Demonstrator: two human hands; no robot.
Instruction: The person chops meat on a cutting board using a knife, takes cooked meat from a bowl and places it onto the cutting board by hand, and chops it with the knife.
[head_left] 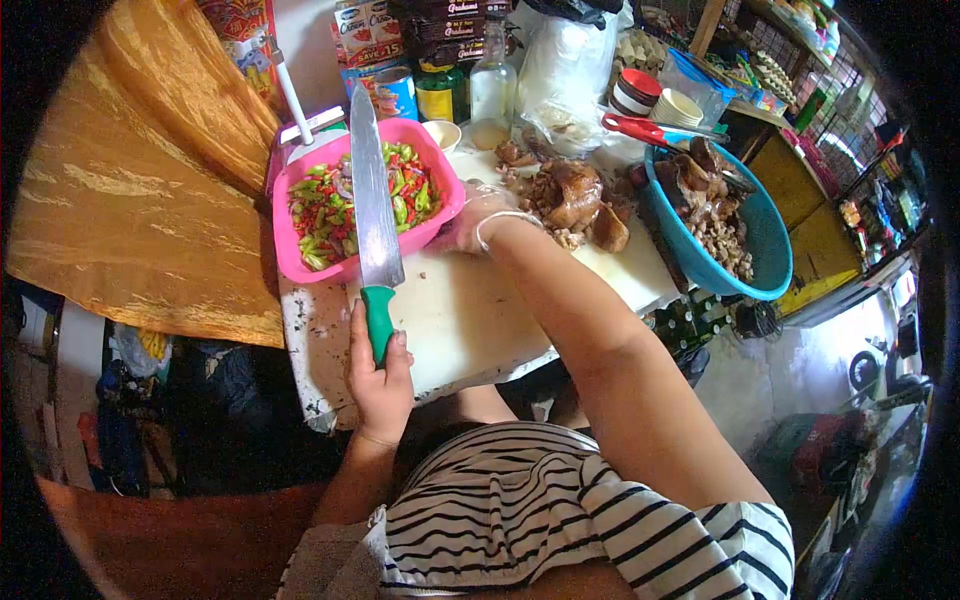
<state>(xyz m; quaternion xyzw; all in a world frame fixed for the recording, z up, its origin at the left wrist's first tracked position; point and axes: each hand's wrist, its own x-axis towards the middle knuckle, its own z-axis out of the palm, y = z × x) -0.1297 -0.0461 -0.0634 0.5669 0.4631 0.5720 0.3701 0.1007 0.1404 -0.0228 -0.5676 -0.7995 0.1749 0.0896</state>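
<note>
My left hand point(381, 385) is closed around the green handle of a large knife point(372, 200), its blade pointing up across a pink basin point(456, 205). Chopped green and red vegetables point(410, 195) fill the basin. Beside the basin's right edge is my right hand point(480, 215), in a clear glove; its fingers are blurred and partly hidden. Just right of it, pieces of cooked meat point(573, 195) lie on the white board point(470, 310). A blue basin point(775, 255) at the right holds more meat, chopped bits and a red-handled utensil point(632, 127).
Behind the board stand a glass bottle point(492, 85), a blue can point(396, 93), a small bowl point(442, 135) and a white plastic bag point(567, 65). Stacked bowls point(678, 107) sit behind the blue basin. An orange curtain point(150, 190) hangs at the left.
</note>
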